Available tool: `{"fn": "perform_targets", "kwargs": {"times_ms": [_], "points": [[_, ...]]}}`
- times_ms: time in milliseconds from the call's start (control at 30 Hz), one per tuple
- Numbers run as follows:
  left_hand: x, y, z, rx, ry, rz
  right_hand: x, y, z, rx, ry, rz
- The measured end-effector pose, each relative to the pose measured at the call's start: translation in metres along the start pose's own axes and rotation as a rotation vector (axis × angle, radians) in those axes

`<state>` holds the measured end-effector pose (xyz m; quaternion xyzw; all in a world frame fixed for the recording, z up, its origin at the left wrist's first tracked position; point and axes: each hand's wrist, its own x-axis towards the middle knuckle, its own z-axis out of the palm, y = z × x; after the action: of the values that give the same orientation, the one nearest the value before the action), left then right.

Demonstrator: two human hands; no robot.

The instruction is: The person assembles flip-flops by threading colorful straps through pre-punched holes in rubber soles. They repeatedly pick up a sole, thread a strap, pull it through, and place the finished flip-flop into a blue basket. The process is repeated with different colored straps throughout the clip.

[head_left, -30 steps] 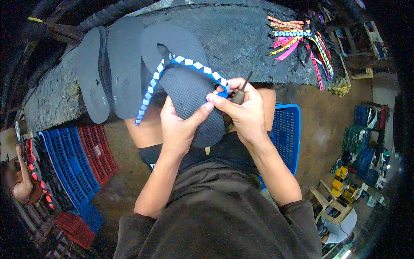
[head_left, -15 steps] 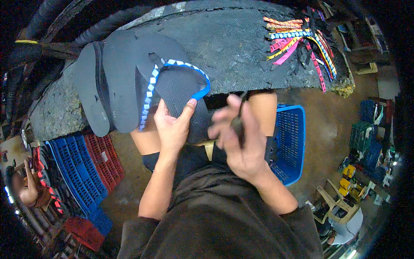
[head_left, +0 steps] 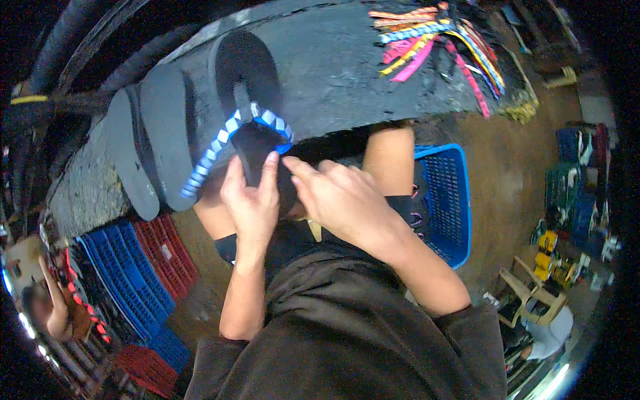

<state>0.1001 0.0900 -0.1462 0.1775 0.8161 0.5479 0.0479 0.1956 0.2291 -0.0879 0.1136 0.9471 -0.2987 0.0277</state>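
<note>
A black flip-flop sole (head_left: 247, 63) rests at the bench's near edge, its heel end toward me. Its blue-and-white diamond-patterned strap (head_left: 212, 152) loops over it from the toe post, with the left tail hanging loose past the side. My left hand (head_left: 250, 208) grips the sole near the heel, thumb up by the strap's blue right end. My right hand (head_left: 343, 203) is closed, its fingertips against the sole's right edge beside that strap end. What its curled fingers hold is hidden. Two more dark soles (head_left: 163, 133) lie to the left.
The bench (head_left: 320, 87) has a worn black top. Several colourful straps (head_left: 437, 47) are heaped at its right end. A blue basket (head_left: 453, 207) stands by my right leg. Blue crates (head_left: 123, 267) and red crates (head_left: 165, 250) are at left. A person (head_left: 60, 307) sits at far left.
My right hand has come left from the air to the sole's edge, and a dark slim tool seen in it before is hidden. The flip-flop has shifted slightly left, its sole now more visible.
</note>
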Motion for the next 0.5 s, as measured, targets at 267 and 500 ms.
{"fn": "perform_targets", "kwargs": {"times_ms": [267, 500], "points": [[-0.001, 0.018, 0.005, 0.088, -0.047, 0.069, -0.043, 0.013, -0.044, 0.246, 0.081, 0.047], [-0.04, 0.096, 0.018, -0.351, -0.287, -0.033, -0.034, 0.041, -0.007, 0.971, 0.537, 0.137]]}}
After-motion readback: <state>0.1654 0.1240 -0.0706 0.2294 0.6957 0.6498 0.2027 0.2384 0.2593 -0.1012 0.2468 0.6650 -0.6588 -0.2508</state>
